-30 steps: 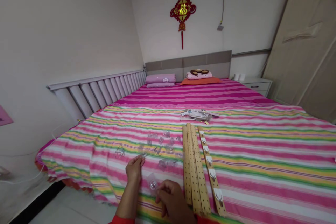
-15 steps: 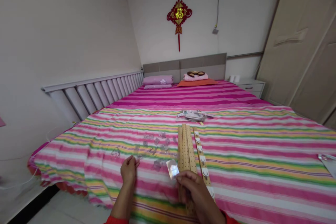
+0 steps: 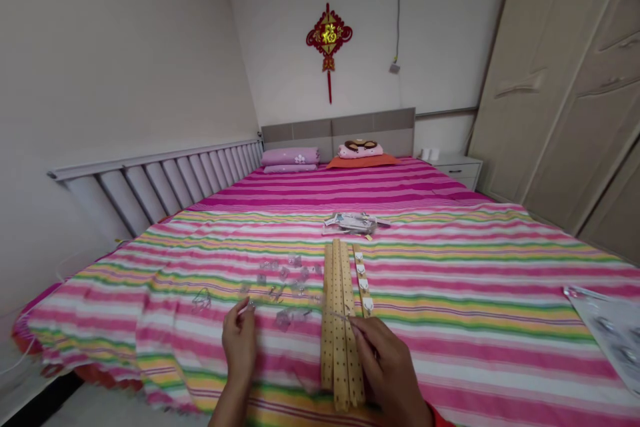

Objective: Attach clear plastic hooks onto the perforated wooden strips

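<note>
My left hand (image 3: 240, 341) rests on the striped bedsheet (image 3: 450, 293) with thumb and fingers pinched on a small clear piece I can barely make out. My right hand (image 3: 387, 365) is pinched on a thin clear plastic piece (image 3: 339, 314), seen edge-on and held flat just above the perforated wooden strips (image 3: 336, 287). These strips lie side by side, running away from me. Just right of them lies a narrower strip with white hooks (image 3: 362, 278). Several clear plastic hooks (image 3: 285, 277) are scattered on the sheet between my left hand and the strips.
A pile of opened packaging (image 3: 353, 221) lies beyond the strips. A clear plastic sheet (image 3: 607, 330) sits at the right edge. Pillows (image 3: 291, 157) and a headboard are at the far end, a wardrobe (image 3: 565, 100) on the right, a padded rail (image 3: 150, 180) on the left.
My right hand carried the clear plastic piece from the sheet near my left hand rightward over the wooden strips and turned it flat. The view swung right and my left hand barely moved.
</note>
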`<act>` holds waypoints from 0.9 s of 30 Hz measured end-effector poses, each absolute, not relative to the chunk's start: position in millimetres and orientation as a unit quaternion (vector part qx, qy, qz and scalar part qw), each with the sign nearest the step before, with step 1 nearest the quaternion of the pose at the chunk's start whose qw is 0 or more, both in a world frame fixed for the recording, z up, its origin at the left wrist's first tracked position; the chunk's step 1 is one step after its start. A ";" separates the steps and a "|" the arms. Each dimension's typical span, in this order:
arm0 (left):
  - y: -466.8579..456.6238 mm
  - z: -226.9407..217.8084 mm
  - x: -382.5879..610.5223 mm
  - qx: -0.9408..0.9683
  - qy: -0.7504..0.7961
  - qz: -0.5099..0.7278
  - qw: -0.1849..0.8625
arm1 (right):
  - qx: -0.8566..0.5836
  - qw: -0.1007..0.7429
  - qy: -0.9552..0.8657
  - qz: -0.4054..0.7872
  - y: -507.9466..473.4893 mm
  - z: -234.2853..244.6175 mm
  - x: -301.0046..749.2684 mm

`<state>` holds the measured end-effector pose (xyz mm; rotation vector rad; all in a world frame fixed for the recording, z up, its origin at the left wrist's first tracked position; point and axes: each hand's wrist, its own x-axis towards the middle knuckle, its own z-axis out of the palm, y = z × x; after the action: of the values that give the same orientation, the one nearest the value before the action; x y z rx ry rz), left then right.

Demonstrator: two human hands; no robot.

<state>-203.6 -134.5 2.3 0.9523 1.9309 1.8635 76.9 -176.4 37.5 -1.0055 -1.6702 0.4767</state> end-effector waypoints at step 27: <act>-171.6 54.1 -48.1 0.392 0.501 0.554 0.537 | -0.381 0.512 -0.737 -0.224 -175.5 31.1 96.7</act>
<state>-48.1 -171.6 54.1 0.9327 1.1922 1.3182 96.7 -175.5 31.1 -0.9164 -1.7736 -0.5380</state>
